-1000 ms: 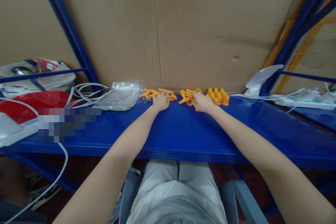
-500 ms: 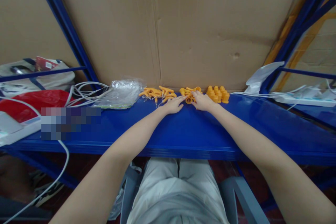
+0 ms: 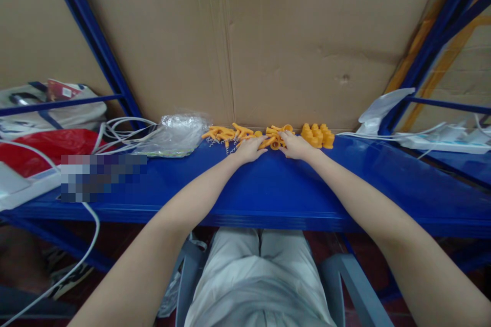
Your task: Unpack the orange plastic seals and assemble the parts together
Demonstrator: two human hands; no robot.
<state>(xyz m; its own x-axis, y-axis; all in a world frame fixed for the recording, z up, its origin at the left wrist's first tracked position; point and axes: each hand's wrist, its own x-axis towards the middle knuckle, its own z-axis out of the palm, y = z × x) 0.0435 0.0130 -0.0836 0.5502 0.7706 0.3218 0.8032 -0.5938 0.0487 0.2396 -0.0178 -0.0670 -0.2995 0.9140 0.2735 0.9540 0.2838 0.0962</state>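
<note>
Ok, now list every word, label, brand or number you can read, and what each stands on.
No text is readable.
White label on the red packet: too small to read.
Pixelated patch on the blue table: nothing legible.
Cardboard: no print visible.

gloss below, matt behind

the tabletop (image 3: pixel 284 189) looks like smooth, glossy painted metal. at top centre, the panel (image 3: pixel 307 36) is matt cardboard, creased and dented. mid-frame, the orange pieces (image 3: pixel 221 133) look like smooth plastic, the thin coils (image 3: pixel 227 148) metallic. at left, the clear bag (image 3: pixel 176 135) is shiny, wrinkled plastic, the tote (image 3: pixel 82 115) matt cloth.
</note>
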